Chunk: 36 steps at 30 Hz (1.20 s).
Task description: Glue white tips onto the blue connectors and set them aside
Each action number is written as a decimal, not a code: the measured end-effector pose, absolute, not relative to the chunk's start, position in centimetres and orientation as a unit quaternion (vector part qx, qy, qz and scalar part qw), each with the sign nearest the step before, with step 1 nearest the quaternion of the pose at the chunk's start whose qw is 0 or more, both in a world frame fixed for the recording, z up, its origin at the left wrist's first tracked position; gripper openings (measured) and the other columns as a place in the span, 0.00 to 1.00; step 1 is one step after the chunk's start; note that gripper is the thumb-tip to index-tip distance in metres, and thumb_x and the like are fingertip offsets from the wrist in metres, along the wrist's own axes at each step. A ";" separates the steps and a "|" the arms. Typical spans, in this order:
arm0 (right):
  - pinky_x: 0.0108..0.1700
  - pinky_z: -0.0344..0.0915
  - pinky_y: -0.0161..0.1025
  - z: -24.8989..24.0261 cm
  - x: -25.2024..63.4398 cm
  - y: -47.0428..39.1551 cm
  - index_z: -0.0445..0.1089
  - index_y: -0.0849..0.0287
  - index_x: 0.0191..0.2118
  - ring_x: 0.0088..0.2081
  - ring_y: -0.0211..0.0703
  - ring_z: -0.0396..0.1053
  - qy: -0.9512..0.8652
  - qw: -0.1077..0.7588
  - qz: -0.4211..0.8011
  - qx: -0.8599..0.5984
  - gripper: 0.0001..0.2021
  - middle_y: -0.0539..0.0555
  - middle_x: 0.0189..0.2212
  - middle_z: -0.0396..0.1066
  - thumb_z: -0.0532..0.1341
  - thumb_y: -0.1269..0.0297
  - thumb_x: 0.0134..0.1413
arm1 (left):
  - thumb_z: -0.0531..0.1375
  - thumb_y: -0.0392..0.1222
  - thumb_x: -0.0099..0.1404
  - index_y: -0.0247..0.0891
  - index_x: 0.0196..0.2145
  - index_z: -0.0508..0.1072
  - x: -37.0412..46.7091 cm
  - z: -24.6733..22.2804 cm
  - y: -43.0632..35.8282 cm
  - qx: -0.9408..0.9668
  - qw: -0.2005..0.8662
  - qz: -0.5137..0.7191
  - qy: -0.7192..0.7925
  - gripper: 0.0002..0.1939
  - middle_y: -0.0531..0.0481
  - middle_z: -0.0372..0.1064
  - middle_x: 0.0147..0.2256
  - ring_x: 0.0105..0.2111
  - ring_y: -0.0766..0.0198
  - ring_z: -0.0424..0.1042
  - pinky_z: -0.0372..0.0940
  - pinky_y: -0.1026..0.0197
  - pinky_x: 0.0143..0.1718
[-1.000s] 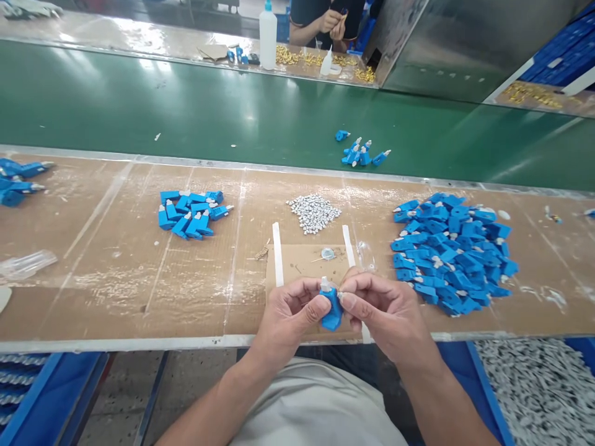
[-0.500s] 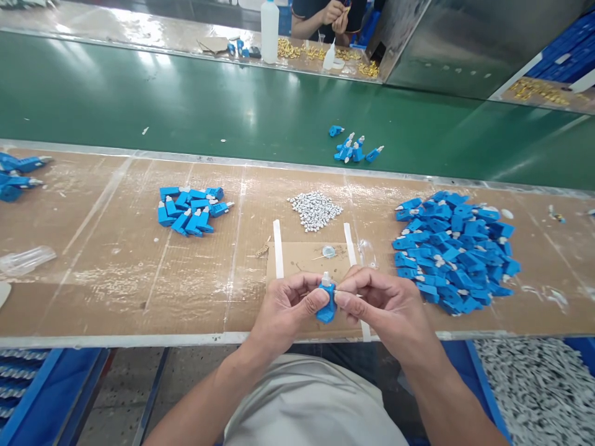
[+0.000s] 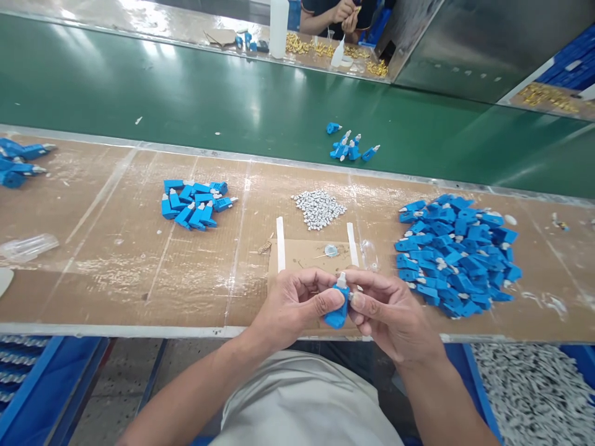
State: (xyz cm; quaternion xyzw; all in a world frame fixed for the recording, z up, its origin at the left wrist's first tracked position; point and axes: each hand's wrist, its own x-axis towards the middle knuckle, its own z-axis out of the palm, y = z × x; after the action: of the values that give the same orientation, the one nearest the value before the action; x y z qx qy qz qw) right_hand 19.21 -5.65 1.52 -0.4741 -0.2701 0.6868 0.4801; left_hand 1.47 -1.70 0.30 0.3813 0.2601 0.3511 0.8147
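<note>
Between the left hand's (image 3: 297, 303) thumb and fingers sits a blue piece (image 3: 336, 314), its pale tip poking upward, pinched firmly! Right at its side, the right hand (image 3: 390, 310) closes thumb against fingertips on a tiny part (image 3: 352, 294), mostly hidden, pressed up to the blue piece. Just beyond the fingers lies a cardboard sheet (image 3: 302, 253) with a small clear disc (image 3: 331, 250), and farther out, a heap of small grey bits (image 3: 318, 209). Off to the right of the fingers, a big pile of blue pieces (image 3: 458, 257); leftward, a smaller blue cluster (image 3: 196, 204).
</note>
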 end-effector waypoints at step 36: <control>0.20 0.57 0.30 4.5 16.8 -4.1 0.80 0.60 0.47 0.21 0.32 0.58 -0.393 0.404 0.686 -0.461 0.20 0.50 0.22 0.67 0.69 0.50 0.55 | 0.69 0.48 0.59 0.30 0.31 0.78 -0.2 -0.3 -1.5 0.218 0.907 0.278 0.229 0.16 0.47 0.69 0.27 0.26 0.70 0.67 0.63 0.70 0.27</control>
State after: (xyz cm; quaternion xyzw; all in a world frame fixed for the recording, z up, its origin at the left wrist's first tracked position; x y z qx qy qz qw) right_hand 16.77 -4.15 4.49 -0.4609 -0.3928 0.6858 0.4037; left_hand -0.17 -1.52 -0.35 0.2182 0.2285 0.2783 0.9070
